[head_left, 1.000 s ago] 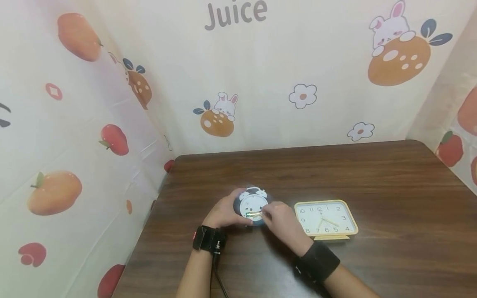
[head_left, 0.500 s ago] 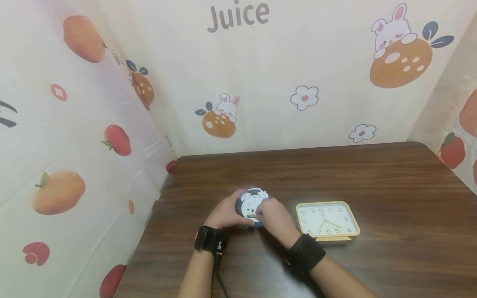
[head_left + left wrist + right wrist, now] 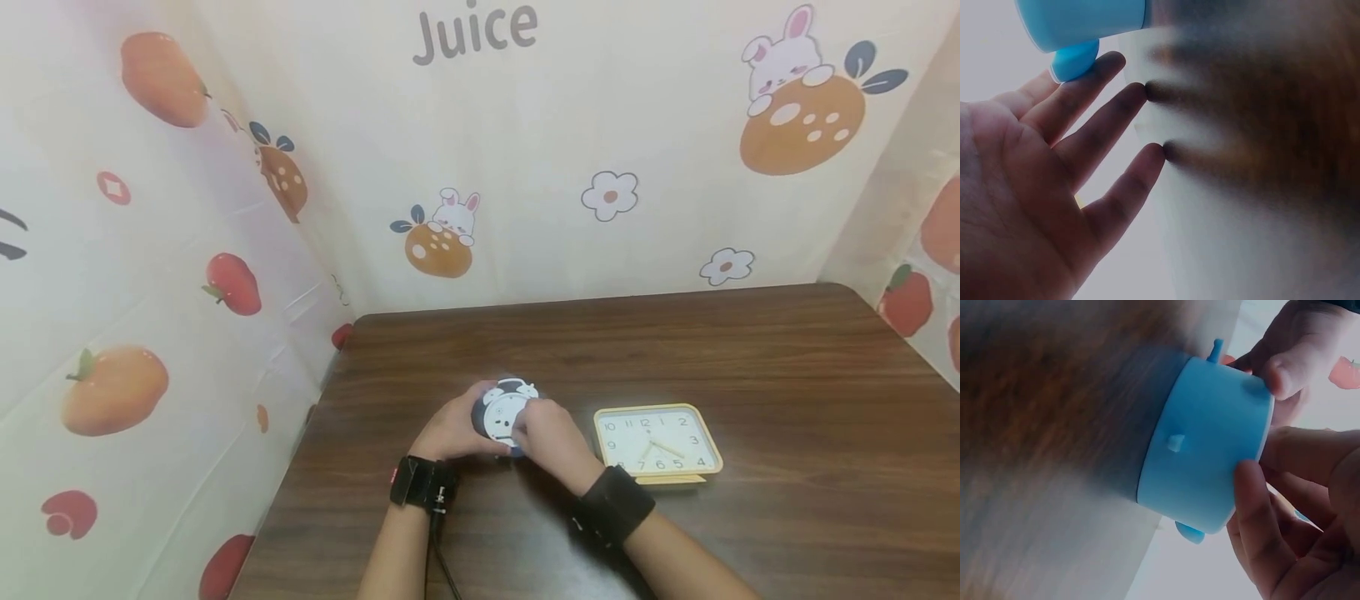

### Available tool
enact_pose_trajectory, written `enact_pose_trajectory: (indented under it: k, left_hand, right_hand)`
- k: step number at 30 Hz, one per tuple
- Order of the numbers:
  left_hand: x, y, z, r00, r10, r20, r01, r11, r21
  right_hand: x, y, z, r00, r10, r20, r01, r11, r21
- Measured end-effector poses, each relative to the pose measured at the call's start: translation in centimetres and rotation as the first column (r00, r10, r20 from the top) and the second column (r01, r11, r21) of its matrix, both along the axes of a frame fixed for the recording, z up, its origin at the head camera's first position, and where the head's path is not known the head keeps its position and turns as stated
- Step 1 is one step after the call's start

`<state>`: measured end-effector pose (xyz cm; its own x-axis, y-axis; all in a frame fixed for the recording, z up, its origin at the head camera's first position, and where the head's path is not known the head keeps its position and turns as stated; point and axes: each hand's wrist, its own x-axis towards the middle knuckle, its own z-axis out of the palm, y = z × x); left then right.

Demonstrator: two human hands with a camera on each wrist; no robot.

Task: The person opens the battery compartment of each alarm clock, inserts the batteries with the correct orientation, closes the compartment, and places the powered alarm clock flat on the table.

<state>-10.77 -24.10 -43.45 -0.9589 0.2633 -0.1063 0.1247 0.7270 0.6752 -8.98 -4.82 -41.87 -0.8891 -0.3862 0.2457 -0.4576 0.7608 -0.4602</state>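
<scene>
A small round alarm clock lies on the table; its upper side has a dark and white pattern with two white bell shapes. Light blue walls show on it in the right wrist view. My left hand grips its left side, the thumb along the near edge. Other fingers of that hand spread below the clock in the left wrist view, several tips on the table. My right hand is curled over the clock's right part, one fingertip on the rim and the thumb on the upper side. Whatever lies under that thumb is hidden.
A yellow-framed rectangular clock stands just right of my right hand. The brown wooden table meets a printed curtain at the back and sides. A black cable runs from the left wrist strap.
A green and gold battery showed at the clock's lower part a second ago, at my right fingertips. My right hand has moved left over that spot and covers it. The left hand stays put.
</scene>
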Motion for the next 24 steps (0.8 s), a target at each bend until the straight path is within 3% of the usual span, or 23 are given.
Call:
enact_pose_trajectory:
  k: [6,13,24]
  left_hand:
    - [0.2,0.0,0.0,1.0,0.027,-0.003,-0.027,0.997,-0.069]
    - [0.2,0.2,0.0,0.999,0.049,0.003,-0.048,0.997,-0.057]
    - [0.3,0.4,0.0,0.998,0.068,0.0,-0.067,0.995,-0.073]
  right_hand:
    - [0.1,-0.1,0.2,1.0,-0.015,0.019,0.015,1.0,0.013]
    - [0.1,-0.2,0.3,0.999,-0.035,0.001,0.035,0.999,0.013]
    - [-0.3,-0.6,1.1,0.993,-0.095,0.068,0.093,0.995,0.032]
